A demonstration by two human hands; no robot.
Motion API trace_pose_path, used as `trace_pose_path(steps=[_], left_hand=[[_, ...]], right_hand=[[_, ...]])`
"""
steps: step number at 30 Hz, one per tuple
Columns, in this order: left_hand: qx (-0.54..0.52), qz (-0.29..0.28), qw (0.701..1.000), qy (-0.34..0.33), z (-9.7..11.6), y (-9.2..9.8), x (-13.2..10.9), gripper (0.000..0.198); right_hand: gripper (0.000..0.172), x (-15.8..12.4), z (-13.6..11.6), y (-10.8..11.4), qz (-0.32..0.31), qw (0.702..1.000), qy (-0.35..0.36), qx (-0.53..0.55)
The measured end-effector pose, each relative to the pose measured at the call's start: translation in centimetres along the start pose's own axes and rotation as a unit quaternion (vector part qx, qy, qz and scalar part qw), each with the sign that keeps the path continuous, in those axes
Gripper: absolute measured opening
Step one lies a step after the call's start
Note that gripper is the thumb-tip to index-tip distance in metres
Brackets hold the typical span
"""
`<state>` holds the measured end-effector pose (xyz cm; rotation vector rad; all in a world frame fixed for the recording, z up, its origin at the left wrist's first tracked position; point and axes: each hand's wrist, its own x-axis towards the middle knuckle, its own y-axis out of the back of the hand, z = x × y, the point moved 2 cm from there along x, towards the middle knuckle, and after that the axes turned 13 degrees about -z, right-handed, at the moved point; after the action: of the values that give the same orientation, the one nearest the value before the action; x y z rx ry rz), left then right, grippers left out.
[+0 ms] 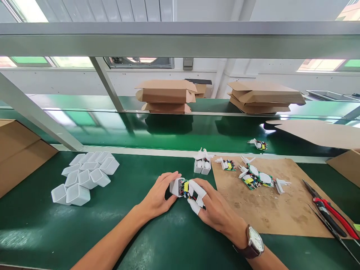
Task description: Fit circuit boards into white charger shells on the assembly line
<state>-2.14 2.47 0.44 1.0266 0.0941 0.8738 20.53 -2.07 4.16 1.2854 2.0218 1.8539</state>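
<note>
My left hand (157, 197) is closed around a white plastic housing (174, 187), lying on its side just above the green bench. In my right hand (219, 208), with white covers on the fingers, a small circuit board (186, 188) with a yellow part is pinched. The board's left end sits at the housing's open mouth; how deep it goes is not clear. Beyond my hands stand two white housings (202, 166) side by side, with white plug pieces on top. To the left, several white housings (84, 176) are grouped with their openings showing.
Several circuit boards (257, 177) with white plugs lie on a brown cardboard sheet (244, 213). Red-and-black pliers (327, 212) and tweezers (327, 225) rest at its right edge. Another board (258, 144) is on the conveyor (171, 131). A metal frame bar (180, 43) crosses overhead.
</note>
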Motion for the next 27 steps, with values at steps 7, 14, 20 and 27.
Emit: trace_pose_path(steps=[7,14,20,27], left_hand=[[-0.006,-0.01,1.0,-0.004,0.22,-0.09,0.12,0.077],[-0.032,-0.023,0.999,0.007,0.26,-0.27,0.16,0.079],[-0.024,-0.015,1.0,0.006,0.52,-0.06,0.41,0.072],[-0.018,-0.015,1.0,0.009,0.87,0.2,0.55,0.074]], right_hand=[[0.051,0.16,-0.4,0.12,-0.01,0.999,-0.016,-0.035],[0.046,0.22,-0.49,0.22,-0.043,0.998,-0.031,-0.042],[0.046,0.16,-0.37,0.16,-0.044,0.998,-0.034,-0.035],[0.043,0.36,-0.53,0.44,-0.046,0.998,-0.022,-0.044]])
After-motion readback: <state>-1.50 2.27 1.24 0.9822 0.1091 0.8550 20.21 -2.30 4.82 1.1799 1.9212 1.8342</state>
